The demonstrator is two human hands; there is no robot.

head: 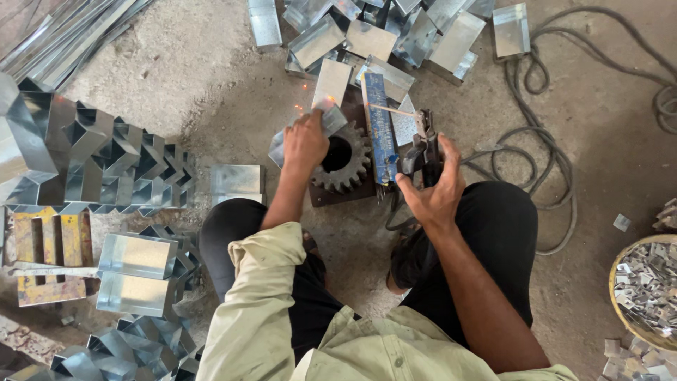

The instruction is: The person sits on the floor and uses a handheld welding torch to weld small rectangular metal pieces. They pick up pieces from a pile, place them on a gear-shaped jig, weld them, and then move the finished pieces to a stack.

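The left hand (pixel 305 141) grips a folded sheet-metal piece (pixel 321 121) over a large gear (pixel 345 166) on the floor; the right hand (pixel 431 185) clenches a welding electrode holder (pixel 422 148), rod tip near the piece. Judging by the piles, many boxes (pixel 106 159) are finished, while loose blanks (pixel 381 32) remain ahead.

Our left hand (pixel 305 141) covers part of folded metal piece (pixel 326 120) and gear's (pixel 344 159) rim. Our right hand (pixel 436 187) hides most of electrode holder (pixel 423 148) grip. Basket of small metal tabs (pixel 645 289) cut by right edge. Stacked channel pieces (pixel 84 152) run off left edge. Sparks near piece too faint, perhaps weld glow.
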